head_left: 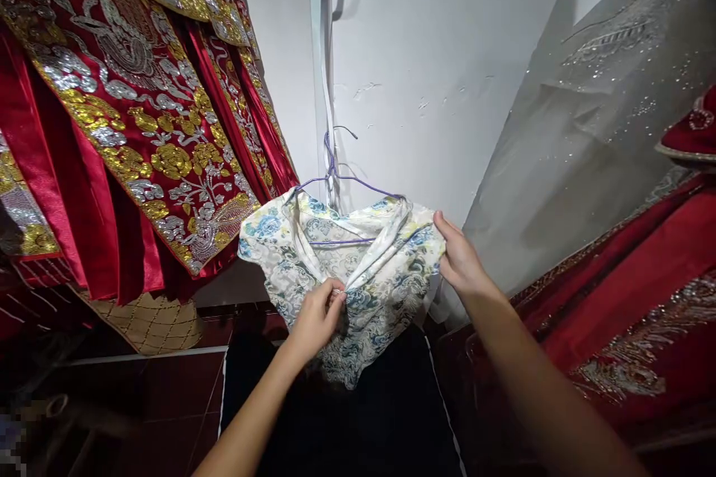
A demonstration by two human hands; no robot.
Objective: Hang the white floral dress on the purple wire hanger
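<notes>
A white short-sleeved blouse [385,298] with a blue and yellow floral pattern hangs in front of me on a thin purple wire hanger [331,173]. My left hand [320,313] pinches the blouse's front at the bottom of its V-shaped neckline. At the right sleeve edge, my right hand [459,253] grips the fabric, thumb on top and the other fingers partly hidden. The hanger's hook rises above the collar, and its lower bar shows through the neck opening. I cannot make out what the hook hangs from.
Red garments with gold and silver embroidery [168,141] hang on the left. To the right are a sheer sequined white fabric [564,127] and a red embroidered garment [643,276]. A white wall [414,74] stands behind the hanger, above a dark tiled floor [173,395].
</notes>
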